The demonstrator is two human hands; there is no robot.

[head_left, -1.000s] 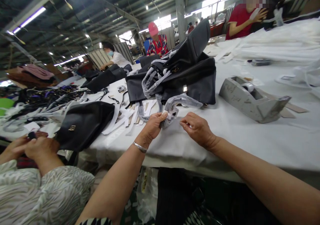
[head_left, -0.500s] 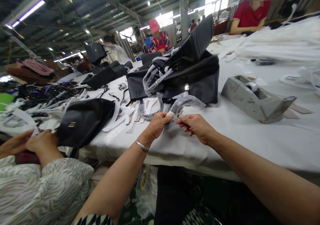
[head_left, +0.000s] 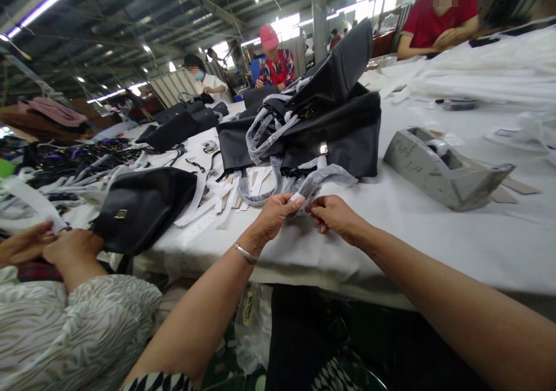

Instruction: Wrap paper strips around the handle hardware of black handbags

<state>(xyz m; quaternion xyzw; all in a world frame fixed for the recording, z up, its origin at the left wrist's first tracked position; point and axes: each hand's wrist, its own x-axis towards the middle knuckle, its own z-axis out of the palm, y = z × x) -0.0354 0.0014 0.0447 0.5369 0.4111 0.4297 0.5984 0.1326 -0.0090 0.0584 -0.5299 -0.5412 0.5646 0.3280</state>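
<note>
In the head view my left hand (head_left: 277, 212) is closed near the table's front edge, its thumb and fingers pinching the end of a plastic-wrapped bag strap (head_left: 324, 176) with a small white piece at the thumb. My right hand (head_left: 334, 214) is closed beside it, fingertips pressed at the same wrapped strap; what exactly they pinch is too small to make out. The strap loops up toward a black handbag (head_left: 347, 136) with a metal clasp (head_left: 324, 148). Another wrapped strap (head_left: 260, 197) lies just behind my left hand.
A grey tape dispenser (head_left: 447, 171) stands to the right. At left, a co-worker's hands (head_left: 73, 246) work beside a black bag (head_left: 143, 205). White paper strips (head_left: 202, 200) lie between. Other people sit across the white-covered table (head_left: 478, 246), with white material (head_left: 486, 72) at far right.
My right hand has shifted slightly left, closer to my left hand, which stays put. Across the table, a person in white now shows where a raised black bag was.
</note>
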